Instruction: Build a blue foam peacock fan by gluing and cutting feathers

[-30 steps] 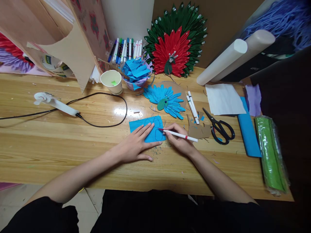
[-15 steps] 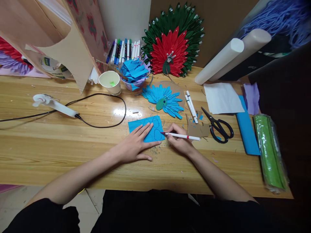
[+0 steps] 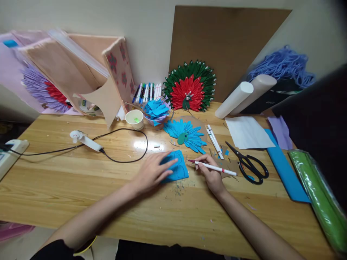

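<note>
A blue paper piece (image 3: 179,169) with drawn outlines lies on the wooden table (image 3: 81,180). My left hand (image 3: 151,172) rests flat on its left part, fingers stretched out. My right hand (image 3: 210,173) is closed on a white marker with a red tip (image 3: 214,167); the tip points left, just off the paper's right edge. A blue paper flower on brown card (image 3: 187,131) lies beyond the paper. Black scissors (image 3: 248,163) lie to the right of my right hand.
A glue gun (image 3: 85,140) with a black cord lies at left. A paper cup (image 3: 135,118), a bowl of blue paper scraps (image 3: 157,112), markers (image 3: 148,92) and a red-green paper fan (image 3: 189,86) stand at the back. Blue and green paper rolls (image 3: 317,191) lie at right.
The camera has tilted up and back, showing more of the wall. The marker tip has come off the blue paper and moved slightly right. My left hand stays on the paper.
</note>
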`<state>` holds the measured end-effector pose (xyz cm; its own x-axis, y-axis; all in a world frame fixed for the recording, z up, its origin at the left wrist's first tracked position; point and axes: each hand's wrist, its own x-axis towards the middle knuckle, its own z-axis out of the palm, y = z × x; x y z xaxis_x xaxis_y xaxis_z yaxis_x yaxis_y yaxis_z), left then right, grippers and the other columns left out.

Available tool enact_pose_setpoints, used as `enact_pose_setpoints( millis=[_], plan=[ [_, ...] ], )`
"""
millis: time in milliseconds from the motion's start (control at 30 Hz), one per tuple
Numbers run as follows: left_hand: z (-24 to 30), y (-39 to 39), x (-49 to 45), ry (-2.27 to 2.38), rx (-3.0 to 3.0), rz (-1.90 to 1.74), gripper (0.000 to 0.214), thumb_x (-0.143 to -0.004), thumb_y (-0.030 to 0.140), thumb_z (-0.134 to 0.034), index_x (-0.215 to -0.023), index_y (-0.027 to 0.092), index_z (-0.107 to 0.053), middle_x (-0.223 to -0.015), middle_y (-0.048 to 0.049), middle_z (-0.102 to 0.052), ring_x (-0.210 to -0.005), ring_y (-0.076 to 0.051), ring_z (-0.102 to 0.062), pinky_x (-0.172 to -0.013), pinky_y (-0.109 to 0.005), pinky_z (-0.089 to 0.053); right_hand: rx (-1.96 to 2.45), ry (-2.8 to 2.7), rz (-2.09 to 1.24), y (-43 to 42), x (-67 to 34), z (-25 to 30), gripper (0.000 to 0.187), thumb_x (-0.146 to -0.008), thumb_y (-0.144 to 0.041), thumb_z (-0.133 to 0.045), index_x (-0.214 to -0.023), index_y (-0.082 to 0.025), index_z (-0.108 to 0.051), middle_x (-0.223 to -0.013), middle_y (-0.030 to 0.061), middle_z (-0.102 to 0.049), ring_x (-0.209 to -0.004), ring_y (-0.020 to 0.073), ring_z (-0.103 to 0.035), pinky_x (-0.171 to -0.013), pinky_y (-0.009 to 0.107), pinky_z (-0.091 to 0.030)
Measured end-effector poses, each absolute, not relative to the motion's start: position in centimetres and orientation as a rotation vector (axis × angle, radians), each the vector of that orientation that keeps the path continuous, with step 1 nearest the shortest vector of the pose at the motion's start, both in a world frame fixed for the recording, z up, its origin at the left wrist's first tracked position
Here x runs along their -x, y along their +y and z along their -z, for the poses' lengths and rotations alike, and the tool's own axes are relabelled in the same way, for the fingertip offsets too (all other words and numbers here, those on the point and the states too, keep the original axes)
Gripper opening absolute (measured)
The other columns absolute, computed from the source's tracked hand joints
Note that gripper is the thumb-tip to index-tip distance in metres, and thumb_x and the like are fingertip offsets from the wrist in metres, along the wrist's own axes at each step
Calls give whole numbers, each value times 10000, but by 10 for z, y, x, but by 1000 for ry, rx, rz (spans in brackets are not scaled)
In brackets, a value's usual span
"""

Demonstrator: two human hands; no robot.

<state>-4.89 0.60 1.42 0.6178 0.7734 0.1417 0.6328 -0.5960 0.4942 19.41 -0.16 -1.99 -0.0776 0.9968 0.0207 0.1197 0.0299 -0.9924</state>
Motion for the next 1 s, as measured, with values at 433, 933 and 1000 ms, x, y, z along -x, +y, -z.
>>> enact_pose_setpoints(
  millis=[433, 933, 1000],
  plan=[
    [-10, 38, 42, 1384, -2020, -722, 176, -887, 313, -449, -867, 181, -563, -894, -48, -618, -847, -175, -569, -759, -300, -446, 1110, -1305, -1485, 1, -183, 16, 238, -838, -399, -535, -980, -213, -579, -955, 71, -663, -876, 194, -624, -777, 336, -500],
    [-20, 13, 24, 1018, -2396, -574, 256, -918, 259, -371, -908, 174, -612, -821, -64, -596, -777, -170, -522, -687, -273, -409, 994, -1540, -1483, -6, -184, 0, 220, -876, -386, -471, -921, -207, -589, -891, 59, -656, -869, 196, -606, -800, 351, -471],
    [-27, 8, 24, 1024, -2483, -544, 265, -912, 214, -351, -889, 159, -609, -793, -72, -583, -753, -176, -506, -656, -275, -398, 923, -1631, -1432, -8, -184, -4, 200, -882, -364, -464, -929, -214, -586, -912, 62, -642, -902, 199, -596, -817, 350, -462]
  ],
)
